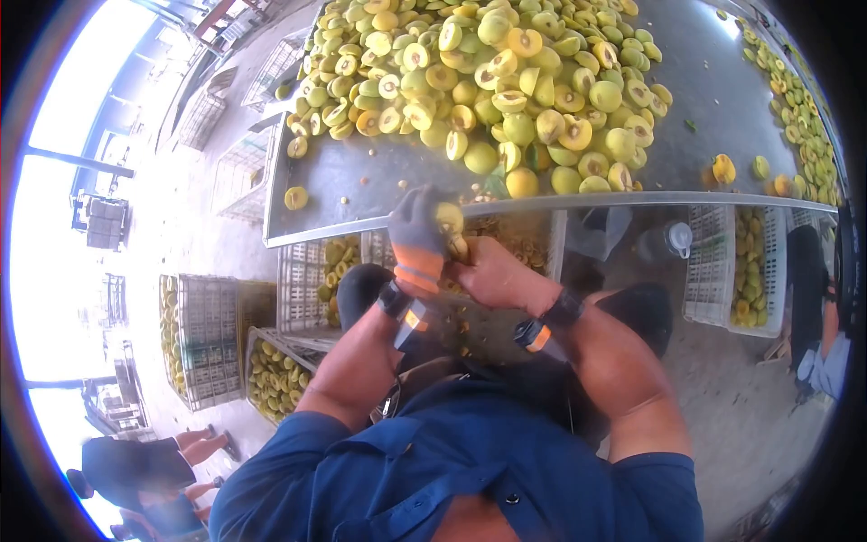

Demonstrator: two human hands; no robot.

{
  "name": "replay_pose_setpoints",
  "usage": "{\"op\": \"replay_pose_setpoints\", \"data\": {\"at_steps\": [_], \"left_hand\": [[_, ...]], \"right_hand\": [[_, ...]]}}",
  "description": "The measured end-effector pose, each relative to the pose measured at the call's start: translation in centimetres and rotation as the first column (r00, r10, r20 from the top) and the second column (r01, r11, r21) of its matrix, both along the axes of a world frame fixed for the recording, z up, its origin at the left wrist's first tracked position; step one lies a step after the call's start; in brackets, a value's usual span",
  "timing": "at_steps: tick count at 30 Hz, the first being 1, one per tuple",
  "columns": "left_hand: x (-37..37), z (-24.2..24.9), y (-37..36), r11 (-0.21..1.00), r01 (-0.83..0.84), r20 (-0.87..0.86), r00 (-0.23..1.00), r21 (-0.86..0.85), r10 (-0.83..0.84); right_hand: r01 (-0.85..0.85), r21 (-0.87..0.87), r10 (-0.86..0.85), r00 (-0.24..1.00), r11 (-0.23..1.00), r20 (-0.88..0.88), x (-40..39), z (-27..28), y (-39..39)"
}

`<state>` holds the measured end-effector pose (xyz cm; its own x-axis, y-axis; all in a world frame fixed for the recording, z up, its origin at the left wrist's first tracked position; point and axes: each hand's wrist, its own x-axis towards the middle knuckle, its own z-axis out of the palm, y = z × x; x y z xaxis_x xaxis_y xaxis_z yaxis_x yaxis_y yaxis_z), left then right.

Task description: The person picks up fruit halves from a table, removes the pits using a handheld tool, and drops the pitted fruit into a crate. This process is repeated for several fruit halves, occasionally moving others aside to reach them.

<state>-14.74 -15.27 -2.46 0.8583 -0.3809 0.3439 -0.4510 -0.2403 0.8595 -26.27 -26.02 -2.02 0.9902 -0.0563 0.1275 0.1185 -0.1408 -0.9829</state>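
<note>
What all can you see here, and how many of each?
Metal table: one, grey, ahead.
Fruit: too many to count, yellow-green, many halved, heaped on the table and filling crates.
Crates: several, whitish or grey, under the table's near edge and on the floor both sides.
Lidded container: one, white lid, below the table, right.
Other people: at least three, mostly dark or blue clothes, lower left and right edge.
Shirt: one, navy, on the wearer.
Left hand: one, grey-and-orange glove, holding fruit pieces at the table edge.
Right hand: one, bare, against those pieces.
</note>
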Motion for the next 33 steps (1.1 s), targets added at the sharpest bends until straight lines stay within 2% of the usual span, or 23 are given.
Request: {"op": "replay_pose_setpoints", "data": {"at_steps": [1, 3, 5, 7, 8, 9, 11, 12, 14, 15, 17, 18, 20, 21, 22, 23, 24, 25, 26, 27, 29, 32, 33], "left_hand": [[-0.2, 0.5, 0.2, 0.998, 0.032, 0.097, 0.995, 0.053, -0.037], [-0.2, 1.5, 0.4, 0.983, 0.083, 0.275, 0.953, 0.162, -0.126], [0.6, 0.7, 0.8, 0.967, 0.103, 0.380, 0.906, 0.232, -0.188], [2.0, -2.3, 1.4, 0.965, 0.084, 0.439, 0.878, 0.248, -0.189], [2.0, -1.7, 1.2, 0.957, 0.202, 0.439, 0.855, 0.207, -0.276], [1.7, -0.5, 1.0, 0.933, 0.319, 0.437, 0.824, 0.168, -0.361], [2.4, -0.9, 0.7, 0.905, 0.419, 0.364, 0.834, 0.068, -0.414], [3.1, -2.8, 0.8, 0.919, 0.395, 0.280, 0.881, 0.012, -0.382], [5.0, -5.7, 1.6, 0.962, 0.258, 0.063, 0.965, -0.086, -0.253], [6.1, -5.5, 1.9, 0.982, 0.147, -0.068, 0.985, -0.118, -0.156], [7.4, -4.6, 3.9, 0.999, 0.012, -0.032, 0.999, -0.043, -0.013], [7.3, -1.9, 5.6, 0.998, -0.019, 0.140, 0.990, 0.054, 0.012], [8.8, 0.9, 10.4, 0.956, -0.083, 0.481, 0.874, 0.283, -0.067], [9.6, 1.5, 13.1, 0.907, -0.124, 0.492, 0.865, 0.402, -0.099], [10.2, 1.4, 15.8, 0.940, -0.120, 0.407, 0.913, 0.319, -0.021], [10.9, 0.6, 18.3, 0.966, -0.156, 0.190, 0.975, 0.205, 0.117], [11.6, -0.1, 20.8, 0.969, -0.239, -0.038, 0.970, 0.067, 0.242], [12.3, -0.2, 22.9, 0.920, -0.387, -0.393, 0.858, -0.068, 0.331], [11.9, 0.3, 24.2, 0.906, -0.409, -0.235, 0.875, 0.109, 0.424], [12.3, 0.8, 25.3, 0.843, -0.454, -0.215, 0.828, 0.289, 0.519], [13.2, 2.3, 25.7, 0.594, -0.475, 0.126, 0.838, 0.650, 0.532], [18.4, 1.1, 25.0, 0.694, -0.491, 0.189, 0.863, 0.526, 0.468], [21.4, -0.3, 25.2, 0.669, -0.491, 0.238, 0.867, 0.559, 0.437]], "right_hand": [[-0.060, 0.124, 0.082, 0.980, 0.991, -0.180, -0.4, -0.5, -0.4], [-0.106, 0.383, 0.294, 0.830, 0.918, -0.473, -0.9, 3.1, -1.6], [-0.066, 0.172, 0.086, 0.990, 0.983, -0.113, -0.5, -0.3, -0.2], [-0.100, 0.302, 0.143, 0.982, 0.948, -0.121, -0.5, -0.3, -0.2], [-0.120, 0.532, 0.316, 0.902, 0.838, -0.294, -1.1, 1.5, -0.9], [-0.069, 0.732, 0.508, 0.763, 0.678, -0.399, -1.6, 2.4, -1.1], [-0.087, 0.754, 0.543, 0.747, 0.651, -0.383, -1.7, 2.5, -1.4], [-0.099, 0.762, 0.563, 0.735, 0.640, -0.377, -1.8, 2.6, -1.5], [-0.184, 0.696, 0.560, 0.746, 0.694, -0.361, -2.2, 4.0, -1.6], [-0.224, 0.659, 0.557, 0.753, 0.718, -0.351, -2.3, 4.5, -1.6], [-0.176, 0.688, 0.558, 0.736, 0.704, -0.383, -2.5, 3.7, -1.7], [-0.149, 0.704, 0.560, 0.727, 0.694, -0.398, -2.5, 2.8, -1.7], [-0.093, 0.372, 0.330, 0.689, 0.924, -0.646, -1.7, -3.0, -0.9], [-0.081, 0.170, 0.180, 0.670, 0.982, -0.720, -1.0, -5.1, -0.8], [-0.040, 0.222, 0.192, 0.665, 0.974, -0.722, -1.2, -5.7, -0.5], [-0.059, 0.212, 0.192, 0.698, 0.976, -0.690, -1.6, -5.3, -0.3], [-0.088, 0.202, 0.201, 0.729, 0.975, -0.654, -2.1, -4.2, -0.5], [-0.118, 0.193, 0.214, 0.761, 0.974, -0.613, -1.9, -3.2, -0.5], [-0.132, 0.162, 0.205, 0.753, 0.978, -0.625, -1.7, -2.4, -0.3], [-0.136, 0.127, 0.186, 0.745, 0.983, -0.640, -1.6, -1.6, -0.3], [-0.149, 0.021, 0.128, 0.765, 0.989, -0.631, -0.9, -1.5, 0.0], [-0.175, -0.174, 0.052, 0.835, 0.969, -0.548, 0.1, -2.4, 0.4], [-0.175, -0.197, 0.044, 0.843, 0.965, -0.536, 0.4, -2.6, 0.6]]}}
